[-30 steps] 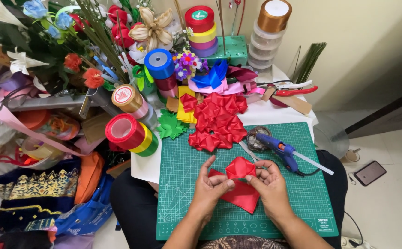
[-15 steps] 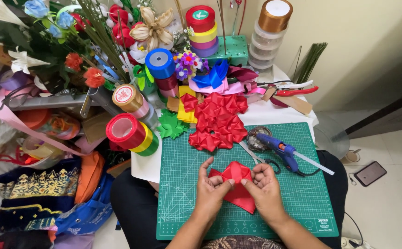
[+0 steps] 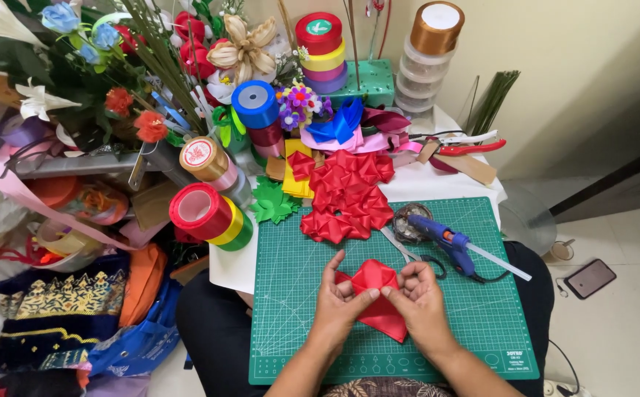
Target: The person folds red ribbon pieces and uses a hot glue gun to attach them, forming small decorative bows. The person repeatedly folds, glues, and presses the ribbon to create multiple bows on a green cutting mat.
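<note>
Folding a red ribbon piece [image 3: 376, 294] between both hands over the green cutting mat [image 3: 298, 294], its lower point trailing down toward the right wrist. Pinching its left edge with the left hand [image 3: 340, 305], thumb and forefinger closed on the fabric, the other fingers curled beneath. Gripping its right upper corner with the right hand [image 3: 421, 301], fingertips closed on the ribbon and nearly touching the left forefinger.

Lying just beyond the fingertips, partly on the mat: a heap of folded red ribbon petals [image 3: 346, 195]. Resting up and to the right of the right hand: a blue glue gun [image 3: 448, 242] with its stick pointing outward, a small round dish [image 3: 408, 223] beside its nozzle, and scissors [image 3: 408, 254] near the knuckles. Sitting up and left of the left hand: a green felt leaf [image 3: 274, 204], then a stack of red, yellow and green ribbon rolls [image 3: 210, 217] lying on their side. Standing well beyond the hands: a blue ribbon roll [image 3: 255, 105], more stacked rolls [image 3: 321, 51], artificial flowers [image 3: 136, 95] and red-handled pliers [image 3: 470, 147]. Lying on the floor far right of the right hand: a phone [image 3: 590, 277].
</note>
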